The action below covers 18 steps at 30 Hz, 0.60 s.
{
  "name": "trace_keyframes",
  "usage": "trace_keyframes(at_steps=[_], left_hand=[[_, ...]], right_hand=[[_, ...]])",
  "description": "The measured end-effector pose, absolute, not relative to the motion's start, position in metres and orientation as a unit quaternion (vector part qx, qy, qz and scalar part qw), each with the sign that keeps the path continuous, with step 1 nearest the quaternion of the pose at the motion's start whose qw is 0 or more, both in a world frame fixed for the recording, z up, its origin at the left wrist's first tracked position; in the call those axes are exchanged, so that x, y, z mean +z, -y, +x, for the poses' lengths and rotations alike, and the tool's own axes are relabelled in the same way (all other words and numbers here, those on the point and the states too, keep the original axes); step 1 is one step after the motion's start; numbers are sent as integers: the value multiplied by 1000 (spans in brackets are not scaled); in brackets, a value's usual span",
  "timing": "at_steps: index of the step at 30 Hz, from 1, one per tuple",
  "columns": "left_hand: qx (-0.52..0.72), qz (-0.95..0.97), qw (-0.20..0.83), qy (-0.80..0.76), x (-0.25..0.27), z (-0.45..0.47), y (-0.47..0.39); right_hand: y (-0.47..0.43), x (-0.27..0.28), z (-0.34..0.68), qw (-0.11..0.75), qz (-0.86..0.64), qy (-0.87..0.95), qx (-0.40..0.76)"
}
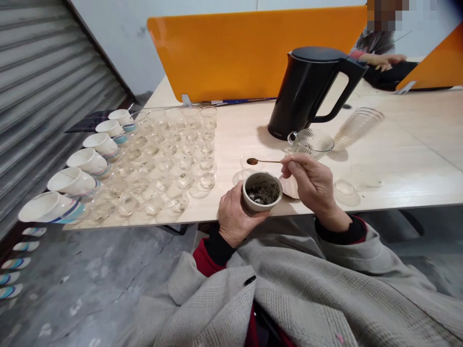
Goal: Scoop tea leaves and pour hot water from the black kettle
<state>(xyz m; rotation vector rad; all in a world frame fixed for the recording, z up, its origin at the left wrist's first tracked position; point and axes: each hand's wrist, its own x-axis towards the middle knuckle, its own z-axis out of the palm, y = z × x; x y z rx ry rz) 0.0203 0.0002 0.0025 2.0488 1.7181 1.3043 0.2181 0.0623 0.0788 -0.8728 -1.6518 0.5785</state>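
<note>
My left hand (235,217) is wrapped around a pale, handleless cup (262,205) at the table's front edge. Wet, dark bits like tea leaves (261,195) lie in its bottom and cling to the inner wall. My right hand (311,184) pinches the thin handle of a small spoon (265,161), held level just above and behind the cup. Something dark sits in the spoon's bowl. Below the spoon, a small clear cup (243,177) stands on the table, partly hidden by the pale cup. A pale, shallow object (288,187) shows between my hands; its kind is unclear.
Rows of clear cups (162,164) fill the table's left side, beside a line of tilted white paper cups (87,161). Behind my right hand are a ribbed glass cup (314,140), a black kettle (307,91) and stacked clear cups (358,127). Another person's hands (385,61) are beyond the orange divider (253,53).
</note>
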Motion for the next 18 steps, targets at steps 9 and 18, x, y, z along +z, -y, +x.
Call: trace_keyframes(at_steps=[9,18], left_hand=[[439,686,81,-574,2,20,0],[444,690,69,-568,-1,20,0]], right_hand=[[-65,82,219,521,-374,738,208],[-66,85,221,649,-386,592,282]])
